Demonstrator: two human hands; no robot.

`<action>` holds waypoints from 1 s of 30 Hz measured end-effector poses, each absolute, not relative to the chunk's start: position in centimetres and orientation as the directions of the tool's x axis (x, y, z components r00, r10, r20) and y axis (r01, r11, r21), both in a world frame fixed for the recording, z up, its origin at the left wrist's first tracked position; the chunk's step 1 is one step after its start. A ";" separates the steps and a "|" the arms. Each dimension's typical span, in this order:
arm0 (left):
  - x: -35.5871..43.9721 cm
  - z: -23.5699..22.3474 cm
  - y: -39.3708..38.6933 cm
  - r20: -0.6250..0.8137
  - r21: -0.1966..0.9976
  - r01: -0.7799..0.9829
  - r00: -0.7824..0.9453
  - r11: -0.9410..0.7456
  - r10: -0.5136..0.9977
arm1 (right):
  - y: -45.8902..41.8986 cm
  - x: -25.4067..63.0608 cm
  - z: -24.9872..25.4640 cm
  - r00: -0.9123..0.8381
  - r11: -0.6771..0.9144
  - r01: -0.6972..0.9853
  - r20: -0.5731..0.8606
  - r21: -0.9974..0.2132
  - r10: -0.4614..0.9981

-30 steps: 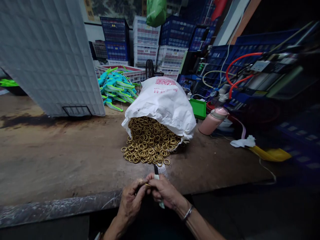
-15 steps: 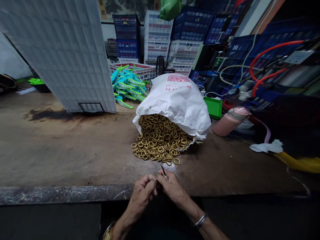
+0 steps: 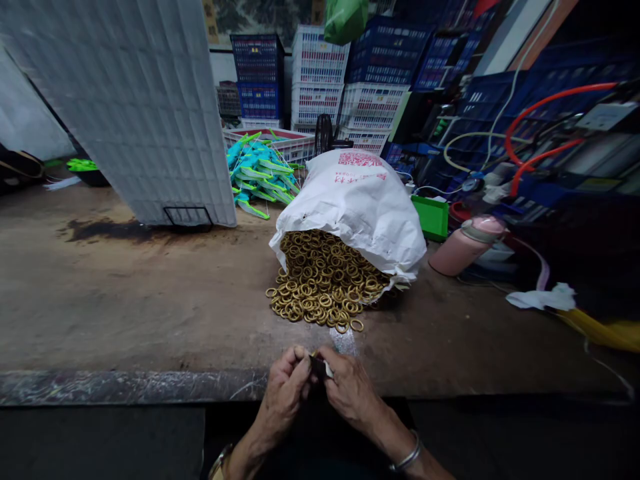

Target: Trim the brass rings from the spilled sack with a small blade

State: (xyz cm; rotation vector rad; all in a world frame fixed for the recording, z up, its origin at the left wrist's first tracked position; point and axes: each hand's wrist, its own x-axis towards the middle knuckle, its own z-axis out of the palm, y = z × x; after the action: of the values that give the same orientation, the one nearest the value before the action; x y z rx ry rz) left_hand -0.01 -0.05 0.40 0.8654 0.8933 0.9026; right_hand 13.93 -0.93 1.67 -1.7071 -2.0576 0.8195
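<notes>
My left hand (image 3: 289, 381) is closed in a pinch near the table's front edge. A small yellowish bit shows at its fingertips, looking like one of the gold-coloured rings, mostly hidden by the fingers. My right hand (image 3: 349, 381) grips a small knife (image 3: 319, 367) with a dark blade and a pale part by the thumb. The blade lies across toward the left fingertips. Just beyond both hands, a heap of gold-coloured rings (image 3: 320, 300) spills from the mouth of a white woven sack (image 3: 357, 207) lying on its side.
The brown wooden table (image 3: 150, 300) has a worn front edge. A tall grey ribbed panel (image 3: 150, 120) stands at left. Behind it lie turquoise and lime pieces (image 3: 263, 170). A pink bottle (image 3: 465, 247) and green tray (image 3: 431, 217) sit right of the sack. Stacked crates (image 3: 320, 67) line the back.
The knife in my right hand has swung from pointing up and away to lying down toward my left fingertips. The view has shifted slightly.
</notes>
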 end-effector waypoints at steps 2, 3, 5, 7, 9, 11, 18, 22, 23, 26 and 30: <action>0.0 0.2 -0.1 -0.247 0.901 -0.267 0.334 0.342 0.910 | -0.9 13.8 1.8 -0.220 0.120 0.800 -0.103 -0.587 0.970; 0.0 0.1 -0.1 -0.241 0.905 -0.265 0.328 0.334 0.913 | -0.9 13.8 1.8 -0.219 0.120 0.808 -0.104 -0.577 0.970; 0.1 0.1 -0.1 -0.239 0.912 -0.254 0.312 0.323 0.919 | -0.9 13.8 1.9 -0.208 0.113 0.824 -0.110 -0.556 0.972; 0.1 0.3 0.0 -0.231 0.926 -0.226 0.296 0.303 0.927 | -0.8 13.8 1.8 -0.198 0.106 0.839 -0.117 -0.533 0.973; 0.0 0.7 -0.2 -0.207 0.943 -0.197 0.287 0.269 0.935 | -0.8 13.9 1.5 -0.206 0.116 0.849 -0.121 -0.516 0.971; -0.1 1.4 -0.5 -0.181 0.955 -0.176 0.297 0.240 0.938 | -0.7 14.2 1.0 -0.213 0.120 0.859 -0.134 -0.497 0.968; -0.4 3.1 -1.4 -0.263 0.866 -0.274 0.463 0.418 0.847 | 0.7 17.6 0.6 0.070 -0.102 0.920 -0.097 -0.378 0.993; -0.3 2.5 -0.6 -0.357 0.746 -0.350 0.508 0.567 0.784 | 2.3 20.0 0.8 0.228 -0.197 0.904 0.038 -0.378 0.973; -0.3 2.4 -0.4 -0.359 0.736 -0.359 0.512 0.574 0.780 | 2.7 20.5 0.8 0.240 -0.205 0.908 0.052 -0.365 0.969; -0.3 2.3 0.0 -0.352 0.690 -0.432 0.500 0.580 0.791 | 3.4 21.0 0.3 0.237 -0.205 0.921 0.058 -0.332 0.970; -0.4 2.0 0.1 -0.358 0.557 -0.546 0.522 0.626 0.774 | 3.5 21.0 0.0 0.233 -0.215 0.927 0.025 -0.309 0.972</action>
State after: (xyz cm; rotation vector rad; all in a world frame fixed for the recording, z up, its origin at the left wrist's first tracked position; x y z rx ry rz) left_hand -0.42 0.08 2.00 0.4037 0.6270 0.8161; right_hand 20.98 3.52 -0.03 -2.2496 -1.7805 0.2534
